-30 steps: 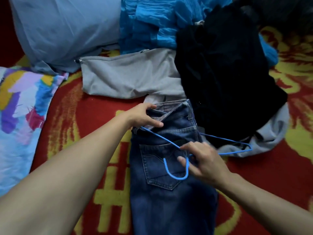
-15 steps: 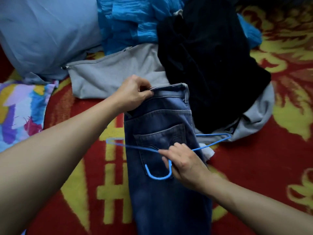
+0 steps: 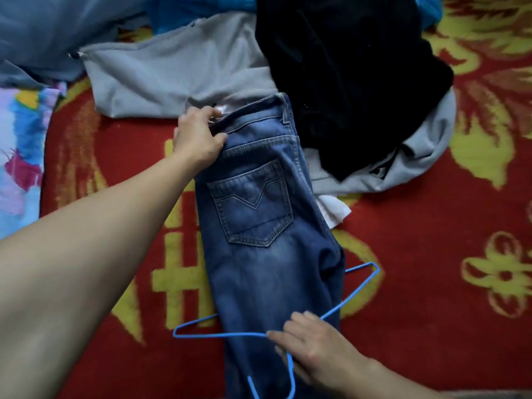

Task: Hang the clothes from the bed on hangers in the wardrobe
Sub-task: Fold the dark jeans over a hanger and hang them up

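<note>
Left hand (image 3: 198, 136) still clamped on the waistband of the jeans (image 3: 264, 226), farther up the red and yellow bedspread (image 3: 431, 254) than half a second ago. Jeans lying flat, back pocket up, threaded through the blue hanger (image 3: 359, 292). Hanger now slid well down the legs, below the pocket rather than across it. Right hand (image 3: 319, 349) closed around the hanger's neck. Grey garment (image 3: 172, 73) and black garment (image 3: 345, 67) heaped beyond.
</note>
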The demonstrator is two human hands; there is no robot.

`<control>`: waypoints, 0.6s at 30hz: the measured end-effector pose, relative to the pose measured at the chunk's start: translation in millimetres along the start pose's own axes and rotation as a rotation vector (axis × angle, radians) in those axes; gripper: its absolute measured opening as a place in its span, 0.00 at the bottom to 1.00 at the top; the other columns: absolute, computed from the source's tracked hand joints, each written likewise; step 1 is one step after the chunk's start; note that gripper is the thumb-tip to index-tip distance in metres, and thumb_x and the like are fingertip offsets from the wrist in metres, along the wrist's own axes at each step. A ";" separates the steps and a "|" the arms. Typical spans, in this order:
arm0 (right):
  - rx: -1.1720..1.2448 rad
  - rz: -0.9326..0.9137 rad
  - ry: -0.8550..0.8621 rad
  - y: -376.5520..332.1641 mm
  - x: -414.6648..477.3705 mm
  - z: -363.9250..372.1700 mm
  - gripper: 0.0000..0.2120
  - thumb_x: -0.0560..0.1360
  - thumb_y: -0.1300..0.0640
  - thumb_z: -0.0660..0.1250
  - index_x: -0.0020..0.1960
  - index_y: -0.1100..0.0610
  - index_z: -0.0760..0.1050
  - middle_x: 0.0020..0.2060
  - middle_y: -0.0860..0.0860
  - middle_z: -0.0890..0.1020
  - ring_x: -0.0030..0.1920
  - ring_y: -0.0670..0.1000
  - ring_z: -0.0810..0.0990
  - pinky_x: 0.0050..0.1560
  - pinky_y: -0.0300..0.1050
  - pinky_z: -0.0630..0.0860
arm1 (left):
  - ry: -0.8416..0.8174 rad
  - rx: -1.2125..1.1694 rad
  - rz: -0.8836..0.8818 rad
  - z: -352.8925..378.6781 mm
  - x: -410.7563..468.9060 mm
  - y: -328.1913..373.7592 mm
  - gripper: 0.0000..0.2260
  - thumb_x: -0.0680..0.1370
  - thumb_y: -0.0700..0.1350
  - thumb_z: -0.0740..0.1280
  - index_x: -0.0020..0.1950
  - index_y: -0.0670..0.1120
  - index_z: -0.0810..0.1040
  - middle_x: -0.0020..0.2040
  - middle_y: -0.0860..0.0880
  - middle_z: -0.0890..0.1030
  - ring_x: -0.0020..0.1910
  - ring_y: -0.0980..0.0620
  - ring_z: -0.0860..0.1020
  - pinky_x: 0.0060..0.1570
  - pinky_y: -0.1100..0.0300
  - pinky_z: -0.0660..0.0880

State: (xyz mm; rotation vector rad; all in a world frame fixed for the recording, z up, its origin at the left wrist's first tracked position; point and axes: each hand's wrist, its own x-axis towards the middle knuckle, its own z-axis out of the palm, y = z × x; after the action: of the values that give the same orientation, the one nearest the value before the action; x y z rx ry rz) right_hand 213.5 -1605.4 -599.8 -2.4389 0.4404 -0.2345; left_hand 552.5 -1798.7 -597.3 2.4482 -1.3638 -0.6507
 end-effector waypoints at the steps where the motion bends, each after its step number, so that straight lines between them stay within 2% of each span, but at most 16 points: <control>1: 0.014 0.028 -0.017 -1.1 6.2 -4.5 0.10 0.79 0.55 0.61 0.53 0.57 0.80 0.33 0.50 0.74 0.34 0.52 0.71 0.34 0.45 0.67 | 0.018 0.042 0.000 -5.8 -11.2 -2.3 0.18 0.73 0.47 0.69 0.62 0.48 0.77 0.61 0.40 0.75 0.62 0.40 0.73 0.63 0.49 0.70; 4: 0.010 0.163 -0.115 -1.8 30.8 -22.9 0.12 0.78 0.49 0.59 0.47 0.53 0.79 0.34 0.48 0.78 0.36 0.53 0.77 0.34 0.45 0.72 | 0.004 0.014 -0.023 -24.7 -49.9 -13.1 0.12 0.74 0.43 0.68 0.57 0.46 0.80 0.56 0.41 0.79 0.56 0.41 0.76 0.56 0.54 0.71; 6: -0.067 0.270 -0.212 -3.2 46.9 -37.3 0.19 0.76 0.43 0.53 0.45 0.52 0.78 0.36 0.49 0.82 0.40 0.55 0.81 0.38 0.48 0.76 | -0.100 -0.005 -0.073 -36.7 -79.6 -21.8 0.08 0.74 0.42 0.68 0.53 0.45 0.82 0.50 0.42 0.83 0.50 0.43 0.80 0.49 0.57 0.72; 8: -0.088 0.327 -0.302 -7.5 53.0 -50.0 0.28 0.73 0.38 0.44 0.48 0.53 0.77 0.42 0.51 0.83 0.46 0.57 0.81 0.41 0.51 0.75 | -0.238 -0.013 -0.124 -45.8 -113.7 -29.9 0.07 0.76 0.42 0.68 0.51 0.44 0.82 0.48 0.43 0.83 0.48 0.44 0.81 0.44 0.59 0.72; 10: -0.058 0.328 -0.326 -17.6 51.5 -58.7 0.31 0.70 0.37 0.41 0.49 0.53 0.76 0.44 0.51 0.83 0.47 0.58 0.80 0.40 0.50 0.71 | -0.319 -0.008 -0.146 -53.0 -150.5 -35.9 0.07 0.76 0.43 0.68 0.52 0.44 0.82 0.49 0.43 0.84 0.48 0.45 0.81 0.45 0.59 0.74; 12: -0.044 0.311 -0.325 -32.2 46.2 -69.5 0.30 0.69 0.37 0.41 0.48 0.53 0.75 0.43 0.52 0.83 0.47 0.58 0.80 0.39 0.49 0.68 | -0.328 -0.026 -0.171 -60.7 -185.6 -37.3 0.07 0.76 0.44 0.68 0.51 0.45 0.82 0.47 0.44 0.84 0.44 0.46 0.81 0.42 0.58 0.75; 14: -0.041 0.293 -0.322 -49.1 38.3 -82.0 0.27 0.71 0.38 0.44 0.47 0.53 0.75 0.43 0.53 0.83 0.47 0.59 0.79 0.38 0.50 0.67 | -0.300 -0.048 -0.194 -69.9 -218.1 -32.9 0.06 0.76 0.44 0.68 0.50 0.46 0.82 0.43 0.46 0.82 0.42 0.46 0.80 0.40 0.61 0.71; 16: -0.055 0.285 -0.319 -67.6 30.3 -97.8 0.21 0.78 0.40 0.52 0.47 0.54 0.76 0.42 0.54 0.83 0.47 0.60 0.79 0.39 0.51 0.69 | -0.251 -0.085 -0.223 -78.7 -249.3 -24.6 0.04 0.76 0.43 0.68 0.48 0.46 0.81 0.38 0.48 0.80 0.44 0.45 0.81 0.39 0.61 0.69; 18: -0.063 0.289 -0.293 -85.4 23.5 -114.6 0.17 0.80 0.43 0.58 0.47 0.54 0.77 0.41 0.56 0.83 0.47 0.61 0.79 0.40 0.52 0.70 | -0.189 -0.137 -0.244 -87.6 -279.2 -15.0 0.02 0.75 0.41 0.68 0.46 0.46 0.81 0.35 0.49 0.78 0.43 0.44 0.81 0.39 0.60 0.70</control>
State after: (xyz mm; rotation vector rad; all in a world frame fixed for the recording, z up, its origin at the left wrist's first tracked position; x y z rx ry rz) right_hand 225.7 -1615.7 -455.8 -2.3819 0.6655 0.2595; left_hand 479.6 -1551.9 -457.1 2.5137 -1.0482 -1.0205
